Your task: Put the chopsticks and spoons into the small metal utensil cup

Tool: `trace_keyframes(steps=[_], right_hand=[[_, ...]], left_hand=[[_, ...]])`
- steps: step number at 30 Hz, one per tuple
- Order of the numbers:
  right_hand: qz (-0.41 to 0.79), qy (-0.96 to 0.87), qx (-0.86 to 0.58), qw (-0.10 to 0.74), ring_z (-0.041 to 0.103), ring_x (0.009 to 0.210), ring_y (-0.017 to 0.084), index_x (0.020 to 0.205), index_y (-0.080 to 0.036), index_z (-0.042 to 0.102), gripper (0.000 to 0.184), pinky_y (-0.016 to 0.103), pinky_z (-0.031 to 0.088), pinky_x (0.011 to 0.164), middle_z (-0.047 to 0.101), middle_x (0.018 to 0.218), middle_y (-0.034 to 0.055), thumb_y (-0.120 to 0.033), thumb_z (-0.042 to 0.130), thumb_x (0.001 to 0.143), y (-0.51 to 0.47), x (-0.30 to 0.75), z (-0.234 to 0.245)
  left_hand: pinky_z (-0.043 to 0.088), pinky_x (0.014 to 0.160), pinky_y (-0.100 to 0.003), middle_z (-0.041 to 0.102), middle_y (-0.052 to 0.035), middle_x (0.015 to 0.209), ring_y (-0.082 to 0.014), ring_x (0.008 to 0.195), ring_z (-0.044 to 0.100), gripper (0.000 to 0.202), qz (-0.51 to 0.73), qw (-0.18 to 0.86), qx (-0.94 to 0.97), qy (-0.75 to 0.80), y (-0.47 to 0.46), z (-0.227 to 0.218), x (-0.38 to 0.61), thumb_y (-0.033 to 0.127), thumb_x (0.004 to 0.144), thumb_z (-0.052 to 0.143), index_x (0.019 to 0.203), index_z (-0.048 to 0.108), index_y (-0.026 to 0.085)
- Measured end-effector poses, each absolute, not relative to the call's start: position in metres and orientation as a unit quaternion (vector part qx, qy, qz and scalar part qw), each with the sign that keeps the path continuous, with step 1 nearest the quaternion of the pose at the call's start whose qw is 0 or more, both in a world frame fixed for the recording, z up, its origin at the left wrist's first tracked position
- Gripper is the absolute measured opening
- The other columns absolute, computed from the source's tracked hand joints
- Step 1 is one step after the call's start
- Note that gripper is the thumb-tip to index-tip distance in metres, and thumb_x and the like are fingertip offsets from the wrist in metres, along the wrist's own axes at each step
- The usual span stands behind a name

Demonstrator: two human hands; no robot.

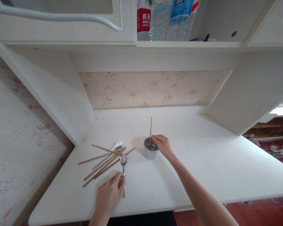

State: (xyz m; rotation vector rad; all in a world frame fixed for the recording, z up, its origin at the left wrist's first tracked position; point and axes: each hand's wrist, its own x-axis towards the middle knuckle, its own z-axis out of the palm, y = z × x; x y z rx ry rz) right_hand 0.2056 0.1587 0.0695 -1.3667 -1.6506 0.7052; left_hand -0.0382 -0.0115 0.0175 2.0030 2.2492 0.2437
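My left hand (110,193) is closed on the handle of a metal spoon (123,161), its bowl pointing away from me over the white tabletop. At the rim of a small grey perforated utensil holder (150,154), my right hand (163,144) has its fingertips pinched at a wooden chopstick (151,128). That chopstick stands nearly upright, its lower end inside the holder. To the left, several chopsticks (103,168) lie loosely crossed. Among them are a white spoon (118,143) and another metal utensil (101,162), partly covered by the chopsticks.
Both hands work over a white desk (193,175) with side panels. Overhead, a shelf (188,44) holds several plastic bottles (160,20). A cabinet door with a white cable or handle (56,16) hangs at upper left. Red flooring (257,215) shows at lower right.
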Motion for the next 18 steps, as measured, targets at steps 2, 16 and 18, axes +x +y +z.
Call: trace_keyframes(steps=[2,16,18], right_hand=[[0.292,-0.653,-0.546,0.435,0.067,0.093,0.022,0.089,-0.026,0.077,0.027,0.035,0.049,0.086,0.074,0.098,0.0039,-0.043,0.057,0.084,0.159,0.206,0.067],[0.462,-0.572,-0.483,0.476,0.043,0.134,0.026,0.141,-0.027,0.044,0.062,0.044,0.033,0.111,0.050,0.144,0.0073,-0.060,0.049,0.088,0.137,0.211,0.031],[0.468,-0.567,-0.479,0.479,0.034,0.140,0.025,0.143,-0.028,0.039,0.063,0.044,0.026,0.115,0.042,0.150,0.0057,-0.062,0.044,0.090,0.133,0.211,0.021]], left_hand=[[0.040,0.057,-0.026,0.075,0.0013,0.079,-0.0194,0.070,0.071,0.030,0.087,0.057,0.660,0.744,-0.012,0.016,-0.039,0.044,0.095,0.037,0.100,0.063,0.030],[0.042,0.062,-0.025,0.072,-0.0023,0.075,-0.0196,0.074,0.068,0.046,0.199,0.150,0.574,0.780,0.043,0.041,-0.084,0.053,0.094,0.032,0.090,0.067,0.024],[0.043,0.064,-0.026,0.074,-0.0050,0.082,-0.0223,0.079,0.069,0.048,0.176,0.142,0.555,0.800,0.065,0.051,-0.101,0.054,0.093,0.031,0.092,0.068,0.023]])
